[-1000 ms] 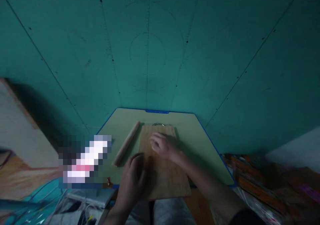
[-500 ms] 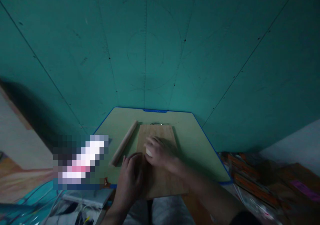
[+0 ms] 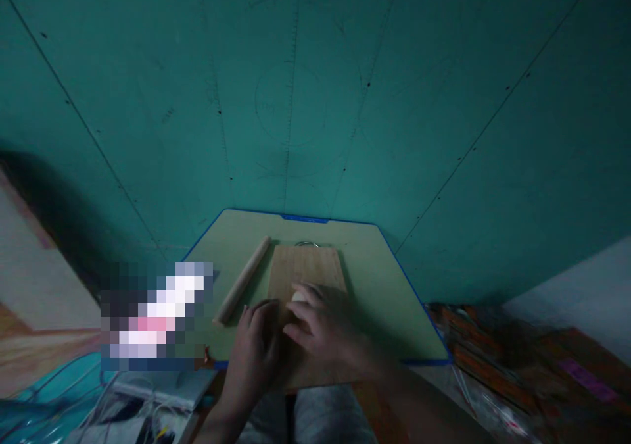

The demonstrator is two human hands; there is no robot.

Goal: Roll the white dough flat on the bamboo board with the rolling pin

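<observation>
— So, where do we find our hands?

— Both lie on the wooden board (image 3: 305, 270), which sits on the pale green mat (image 3: 374, 279) with the blue edge. Our right hand (image 3: 328, 329) is spread flat, fingers loose, over the middle of the board. A small pale lump (image 3: 298, 296) shows just past its fingertips, touching them; it may be dough, but the light is poor and we cannot say for sure.

— Are we gripping that lump?

— We cannot tell. The palm covers whatever lies under it, and only the lump's far tip shows.

— And the left hand?

— Our left hand (image 3: 256, 355) rests at the board's near left edge, fingers gently curled, thumb towards the right hand. It grips nothing that we can see.

— What else is about?

— A wooden rolling pin (image 3: 241, 281) lies on the mat just left of the board, slanting from near left to far right, apart from both hands. Beyond the mat stands a teal wall (image 3: 315, 102). A blurred patch (image 3: 155, 316) sits further left, and cluttered stacks (image 3: 517, 358) lie near right.
</observation>
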